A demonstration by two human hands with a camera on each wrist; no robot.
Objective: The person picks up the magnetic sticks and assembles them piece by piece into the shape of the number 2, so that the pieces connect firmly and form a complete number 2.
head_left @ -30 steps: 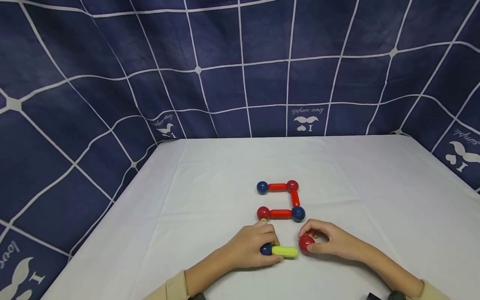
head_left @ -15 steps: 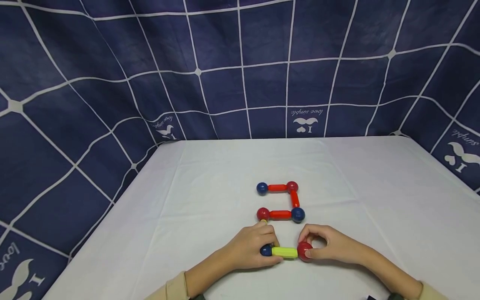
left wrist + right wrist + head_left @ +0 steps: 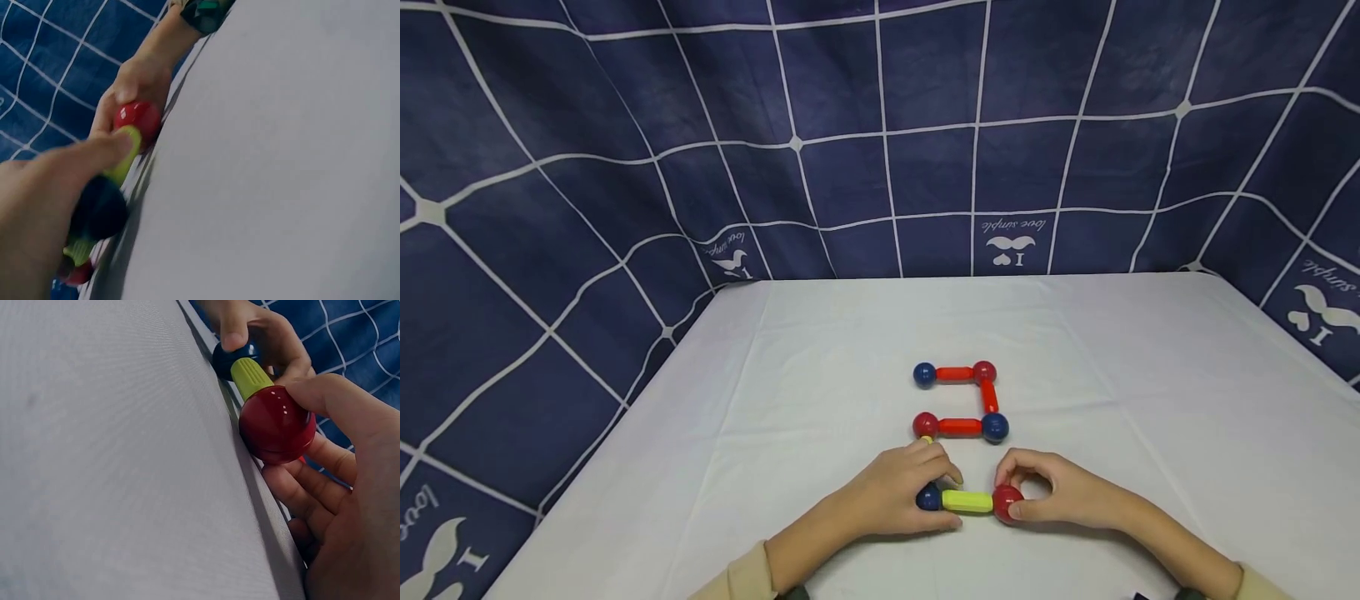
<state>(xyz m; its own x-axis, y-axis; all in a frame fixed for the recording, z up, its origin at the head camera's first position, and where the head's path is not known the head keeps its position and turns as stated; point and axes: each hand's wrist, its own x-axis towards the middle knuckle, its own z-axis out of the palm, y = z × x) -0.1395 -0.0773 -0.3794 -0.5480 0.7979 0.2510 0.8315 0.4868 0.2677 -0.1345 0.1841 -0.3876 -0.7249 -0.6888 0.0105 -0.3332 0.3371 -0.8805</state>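
My right hand (image 3: 1060,492) pinches a red ball (image 3: 277,422) between thumb and fingers. The ball sits against the right end of a yellow-green ribbed stick (image 3: 967,501). At the stick's other end is a dark blue ball (image 3: 928,497), held by my left hand (image 3: 898,492) with the thumb on the near side and the fingers behind it. A second yellow stick (image 3: 79,250), mostly covered by the left hand, runs from the blue ball to a red ball (image 3: 926,425) of the figure lying beyond.
Past the hands, red sticks (image 3: 961,427) join red and blue balls (image 3: 996,427) into an angular figure open on its left side. All lies on a white cloth-covered table (image 3: 820,358). A dark blue gridded curtain (image 3: 925,167) hangs behind and along the sides.
My right hand has brought the red ball toward me and slightly left, onto the yellow stick's free end. My left fingers have shifted slightly left, off the stick, showing more of it.
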